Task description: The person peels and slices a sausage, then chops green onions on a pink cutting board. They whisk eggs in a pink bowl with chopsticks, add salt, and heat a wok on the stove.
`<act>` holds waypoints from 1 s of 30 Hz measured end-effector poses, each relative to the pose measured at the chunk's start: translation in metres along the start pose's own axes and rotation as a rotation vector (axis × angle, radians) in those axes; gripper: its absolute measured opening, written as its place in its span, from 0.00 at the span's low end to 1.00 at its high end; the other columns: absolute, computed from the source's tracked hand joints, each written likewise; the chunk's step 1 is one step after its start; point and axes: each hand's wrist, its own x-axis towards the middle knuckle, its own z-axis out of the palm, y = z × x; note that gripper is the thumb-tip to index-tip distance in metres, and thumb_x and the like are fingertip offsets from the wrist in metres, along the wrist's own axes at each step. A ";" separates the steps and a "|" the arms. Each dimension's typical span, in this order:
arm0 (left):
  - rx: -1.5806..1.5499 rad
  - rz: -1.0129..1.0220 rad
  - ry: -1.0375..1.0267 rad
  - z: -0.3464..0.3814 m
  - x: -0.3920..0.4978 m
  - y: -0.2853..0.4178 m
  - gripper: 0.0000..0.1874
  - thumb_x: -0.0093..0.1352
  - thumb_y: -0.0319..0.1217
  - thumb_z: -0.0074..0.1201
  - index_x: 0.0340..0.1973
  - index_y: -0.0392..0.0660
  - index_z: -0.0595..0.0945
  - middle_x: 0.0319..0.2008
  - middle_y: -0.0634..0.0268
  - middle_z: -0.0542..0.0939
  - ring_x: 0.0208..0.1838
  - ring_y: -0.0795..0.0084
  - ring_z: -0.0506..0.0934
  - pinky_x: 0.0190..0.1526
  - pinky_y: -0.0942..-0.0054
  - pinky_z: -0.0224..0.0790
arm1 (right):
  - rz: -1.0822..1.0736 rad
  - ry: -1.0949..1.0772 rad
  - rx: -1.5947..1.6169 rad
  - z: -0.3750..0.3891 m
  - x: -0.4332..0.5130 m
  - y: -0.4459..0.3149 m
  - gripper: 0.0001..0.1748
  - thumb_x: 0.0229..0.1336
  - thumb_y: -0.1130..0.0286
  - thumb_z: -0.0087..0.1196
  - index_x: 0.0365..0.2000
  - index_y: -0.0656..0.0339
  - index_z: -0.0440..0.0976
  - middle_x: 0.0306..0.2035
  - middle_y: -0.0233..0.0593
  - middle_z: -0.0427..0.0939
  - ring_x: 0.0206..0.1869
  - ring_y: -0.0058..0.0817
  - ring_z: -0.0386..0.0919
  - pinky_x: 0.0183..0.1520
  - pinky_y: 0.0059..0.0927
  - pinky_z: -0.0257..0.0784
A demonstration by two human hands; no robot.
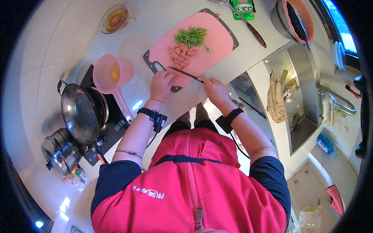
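A pink cutting board (215, 35) with dark corners lies on the counter before me. On it are a heap of chopped green vegetable (191, 37) and, just nearer to me, a pile of sliced pinkish meat or sausage (181, 56). My right hand (217, 91) grips the handle of a kitchen knife (185, 72), whose blade points left over the board's near end. My left hand (161, 86) rests at the board's near left edge, close to the blade, with its fingers bent over a small pinkish piece that is mostly hidden.
Left stand a pink plastic ladle (105, 84), a glass bowl (115, 20), a wok (78, 113) and a steel pot (59, 151). A long-handled utensil (253, 32) and a green packet (243, 10) lie beyond the board. At right, a cloth (276, 102) hangs over the sink (304, 116).
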 end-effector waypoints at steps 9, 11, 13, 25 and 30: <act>0.004 -0.028 0.035 0.009 0.002 -0.002 0.12 0.56 0.24 0.52 0.35 0.48 0.82 0.34 0.65 0.79 0.41 0.60 0.75 0.43 0.65 0.69 | -0.005 -0.004 -0.028 -0.025 -0.009 -0.011 0.19 0.60 0.67 0.46 0.52 0.47 0.68 0.27 0.42 0.74 0.32 0.43 0.78 0.30 0.43 0.74; -0.016 -0.048 0.002 0.008 0.002 -0.001 0.12 0.56 0.24 0.54 0.37 0.46 0.82 0.37 0.62 0.79 0.42 0.59 0.75 0.45 0.63 0.69 | -0.020 -0.027 -0.085 -0.027 -0.012 -0.012 0.19 0.59 0.68 0.47 0.52 0.47 0.69 0.27 0.41 0.73 0.32 0.42 0.78 0.30 0.43 0.74; -0.020 -0.056 -0.017 0.006 0.002 0.001 0.13 0.56 0.24 0.55 0.37 0.45 0.82 0.38 0.61 0.79 0.43 0.58 0.75 0.46 0.63 0.69 | -0.057 0.026 -0.085 -0.012 -0.011 -0.004 0.19 0.59 0.69 0.47 0.52 0.46 0.69 0.26 0.41 0.73 0.32 0.41 0.78 0.30 0.42 0.74; -0.029 -0.068 -0.033 0.007 -0.008 0.001 0.14 0.55 0.23 0.55 0.38 0.45 0.82 0.39 0.60 0.79 0.45 0.57 0.74 0.48 0.63 0.69 | 0.036 0.050 0.105 -0.008 -0.006 -0.005 0.17 0.59 0.65 0.48 0.50 0.47 0.70 0.28 0.45 0.74 0.31 0.46 0.77 0.32 0.45 0.74; -0.027 -0.054 0.004 0.010 -0.001 0.003 0.13 0.55 0.22 0.54 0.36 0.44 0.82 0.39 0.60 0.79 0.45 0.57 0.74 0.48 0.63 0.69 | -0.051 0.047 -0.051 -0.016 -0.013 -0.009 0.19 0.58 0.67 0.48 0.51 0.47 0.70 0.27 0.42 0.74 0.31 0.42 0.77 0.31 0.41 0.74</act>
